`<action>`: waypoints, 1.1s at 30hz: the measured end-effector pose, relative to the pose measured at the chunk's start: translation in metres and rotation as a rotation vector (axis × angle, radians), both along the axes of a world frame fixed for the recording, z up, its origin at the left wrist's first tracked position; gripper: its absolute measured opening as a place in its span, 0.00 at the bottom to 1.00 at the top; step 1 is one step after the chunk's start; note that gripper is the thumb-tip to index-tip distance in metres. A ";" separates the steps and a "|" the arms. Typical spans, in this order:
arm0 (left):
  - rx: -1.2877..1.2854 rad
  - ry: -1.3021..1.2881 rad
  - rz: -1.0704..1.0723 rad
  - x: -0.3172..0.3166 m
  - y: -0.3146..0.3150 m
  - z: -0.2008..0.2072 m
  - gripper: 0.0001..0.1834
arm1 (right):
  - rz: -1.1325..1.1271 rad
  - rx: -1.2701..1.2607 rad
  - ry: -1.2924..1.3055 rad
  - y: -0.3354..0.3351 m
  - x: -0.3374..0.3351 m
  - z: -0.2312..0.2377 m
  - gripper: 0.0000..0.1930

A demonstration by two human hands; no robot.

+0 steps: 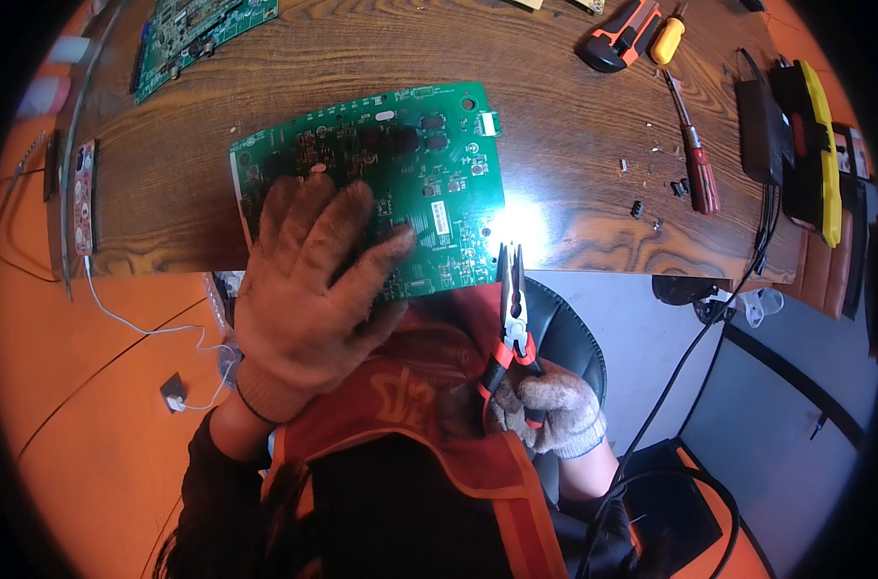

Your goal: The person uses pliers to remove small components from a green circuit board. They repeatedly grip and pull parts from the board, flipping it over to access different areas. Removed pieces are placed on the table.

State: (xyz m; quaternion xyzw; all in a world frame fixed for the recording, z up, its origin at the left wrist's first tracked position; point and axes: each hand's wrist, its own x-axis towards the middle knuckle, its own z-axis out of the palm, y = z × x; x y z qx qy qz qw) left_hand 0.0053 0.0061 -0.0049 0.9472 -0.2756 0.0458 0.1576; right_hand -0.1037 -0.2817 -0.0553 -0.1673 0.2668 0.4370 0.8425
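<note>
Head view, looking straight down: the left hand, in a worn brown glove, lies flat on the green circuit board, fingers spread wide and pressing down on its near left part; nothing is gripped there, the palm simply pins the board to the wooden surface; the board sits at the near edge of that surface, its lower corner just about over the lip.

The right hand, in a grey glove, is closed around the orange handles of a pair of needle-nose pliers; the slim tips point up toward the board's lower right corner, just beside it, under a bright glare; whether the tips touch the board I cannot tell, and nothing shows between them.

As for progress: a few small dark parts lie loose on the wood to the right, well apart from the board, while the board itself looks thickly populated; my read is that most of the picking is yet to do.

Elsewhere: a red-handled screwdriver beside those bits; a yellow-handled screwdriver and an orange-and-black utility knife at the far edge; a second green board far left; a black-and-yellow tool at the right rim.
</note>
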 end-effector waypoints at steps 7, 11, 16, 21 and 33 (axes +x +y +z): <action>-0.001 -0.022 0.004 0.000 0.000 -0.001 0.34 | 0.011 -0.093 -0.039 0.008 0.005 0.014 0.18; -0.007 -0.020 0.003 0.002 0.002 -0.002 0.34 | -0.045 -0.131 -0.044 0.008 0.003 0.015 0.26; -0.030 -0.021 0.005 0.003 0.002 -0.001 0.35 | -0.176 0.174 0.066 0.011 0.001 0.003 0.30; -0.032 -0.020 0.091 0.000 -0.010 -0.003 0.40 | -0.159 0.160 0.276 0.008 -0.005 -0.006 0.30; 0.086 -0.005 0.110 0.000 -0.014 -0.003 0.47 | -0.363 0.679 0.063 0.038 0.002 -0.006 0.25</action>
